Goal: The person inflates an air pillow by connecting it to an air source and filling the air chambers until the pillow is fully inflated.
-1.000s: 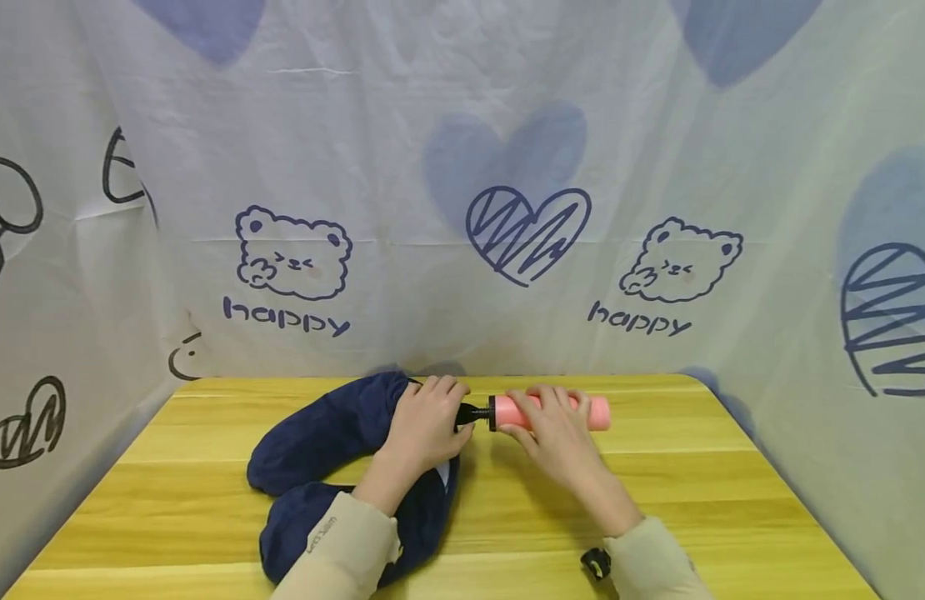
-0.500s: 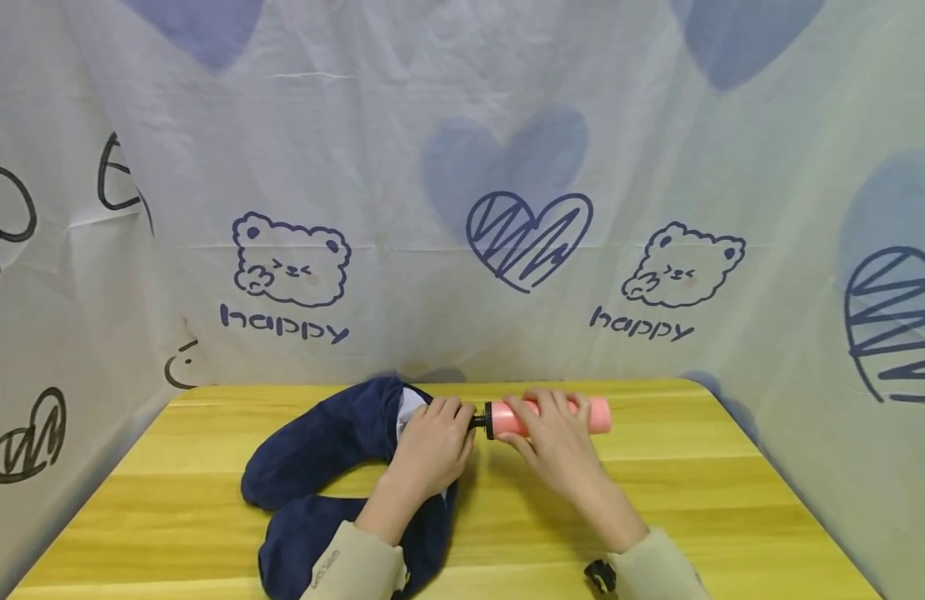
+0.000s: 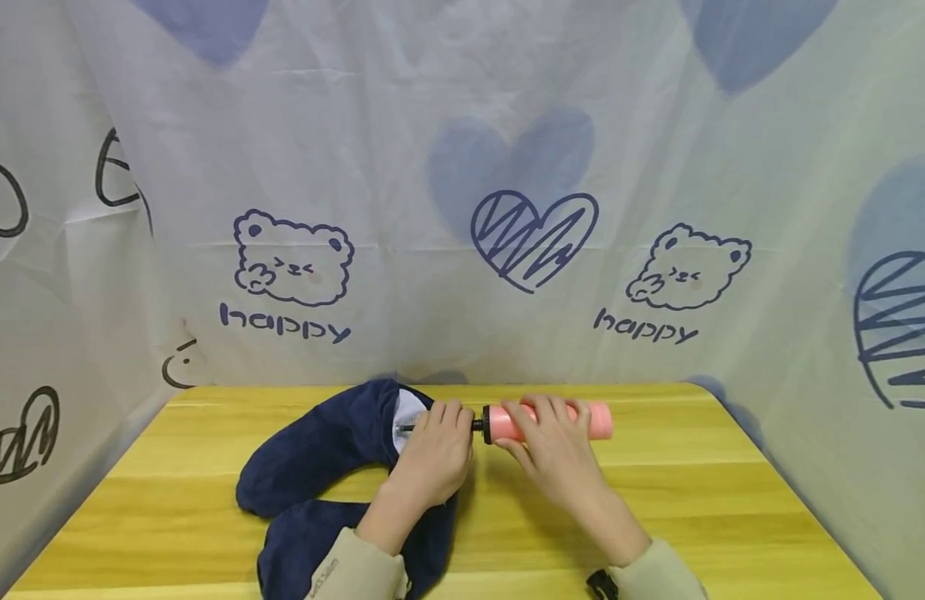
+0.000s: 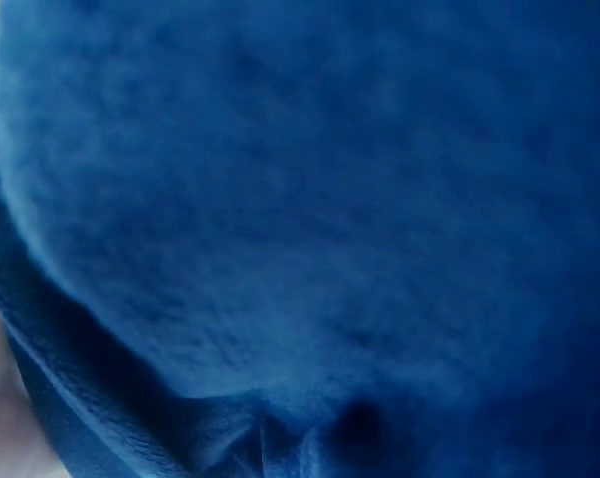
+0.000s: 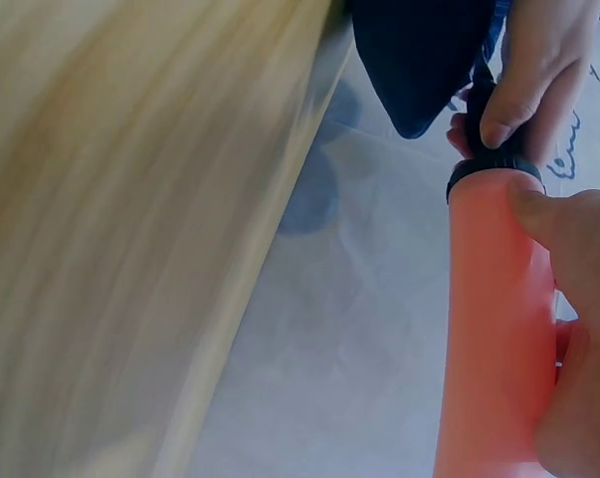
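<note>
Hands [image 3: 438, 450] [image 3: 556, 450] closer together on pink pump [image 5: 499, 319]

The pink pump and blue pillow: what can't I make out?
- Head: left hand hides part of the black nozzle; the tip is too small to judge whether it's plugged in.
- Head: left sleeve and bottom edge hide part of the blue pillow.
- Left wrist: too close and blurred for the pillow's shape.
- Right wrist: bottom edge cuts the pink pump.

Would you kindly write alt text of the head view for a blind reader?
A person's left hand grips the black end of a pink cylindrical pump, the right hand its barrel; the tip points at the white patch of a navy plush U-shaped pillow on a yellow wood-grain table.
</note>
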`<state>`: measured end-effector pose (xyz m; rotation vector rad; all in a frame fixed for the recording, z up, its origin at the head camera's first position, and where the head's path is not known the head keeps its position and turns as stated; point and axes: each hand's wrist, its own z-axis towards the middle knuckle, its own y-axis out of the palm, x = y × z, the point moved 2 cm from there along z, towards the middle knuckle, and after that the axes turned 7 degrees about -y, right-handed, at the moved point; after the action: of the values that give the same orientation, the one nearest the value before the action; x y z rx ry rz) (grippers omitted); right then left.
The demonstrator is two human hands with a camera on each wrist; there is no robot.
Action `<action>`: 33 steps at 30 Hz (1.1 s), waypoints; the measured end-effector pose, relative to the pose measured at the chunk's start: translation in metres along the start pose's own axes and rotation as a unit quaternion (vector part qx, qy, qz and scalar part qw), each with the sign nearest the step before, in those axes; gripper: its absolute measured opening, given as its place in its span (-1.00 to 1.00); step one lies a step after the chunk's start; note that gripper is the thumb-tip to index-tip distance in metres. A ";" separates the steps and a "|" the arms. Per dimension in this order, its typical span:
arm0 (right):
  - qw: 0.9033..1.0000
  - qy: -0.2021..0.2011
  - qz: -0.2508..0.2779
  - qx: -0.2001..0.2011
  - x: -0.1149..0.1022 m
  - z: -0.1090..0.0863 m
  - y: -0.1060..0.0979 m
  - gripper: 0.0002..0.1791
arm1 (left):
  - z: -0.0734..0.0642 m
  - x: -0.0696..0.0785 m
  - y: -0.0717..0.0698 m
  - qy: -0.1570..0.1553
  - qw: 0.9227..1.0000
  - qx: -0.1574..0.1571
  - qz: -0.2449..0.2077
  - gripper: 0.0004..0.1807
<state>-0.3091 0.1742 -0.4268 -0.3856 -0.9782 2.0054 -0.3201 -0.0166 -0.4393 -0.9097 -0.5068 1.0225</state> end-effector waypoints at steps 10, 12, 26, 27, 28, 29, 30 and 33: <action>1.000 0.001 -0.002 0.014 -0.002 0.002 0.002 -0.41 | 0.004 -0.003 -0.005 -0.010 1.000 -0.003 -0.024 -0.88; 1.000 0.003 0.002 0.014 -0.002 0.002 0.003 -0.39 | 0.003 -0.003 -0.005 -0.010 1.000 0.000 -0.028 -0.88; 1.000 -0.001 0.014 0.018 0.010 0.001 0.004 -0.38 | 0.001 -0.008 -0.006 -0.024 0.998 0.011 -0.050 -0.86; 1.000 0.002 0.014 0.015 0.012 0.001 0.003 -0.38 | 0.001 -0.009 -0.006 -0.032 0.998 0.003 -0.056 -0.86; 1.000 0.004 0.016 0.013 0.014 0.000 0.002 -0.38 | 0.001 -0.010 -0.007 -0.040 0.997 -0.006 -0.061 -0.85; 1.000 0.007 0.018 0.010 0.016 0.000 0.001 -0.38 | 0.000 -0.012 -0.007 -0.049 0.996 -0.014 -0.068 -0.84; 1.000 0.009 0.021 0.006 0.019 0.000 -0.001 -0.38 | 0.000 -0.013 -0.008 -0.055 0.995 -0.022 -0.074 -0.83; 0.999 0.019 0.034 -0.008 0.030 0.000 -0.007 -0.39 | 0.001 -0.020 -0.010 -0.064 0.994 -0.037 -0.085 -0.81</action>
<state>-0.3224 0.2005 -0.4190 -0.4700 -0.9687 2.0459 -0.3247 -0.0358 -0.4297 -0.8538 -0.7226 0.9148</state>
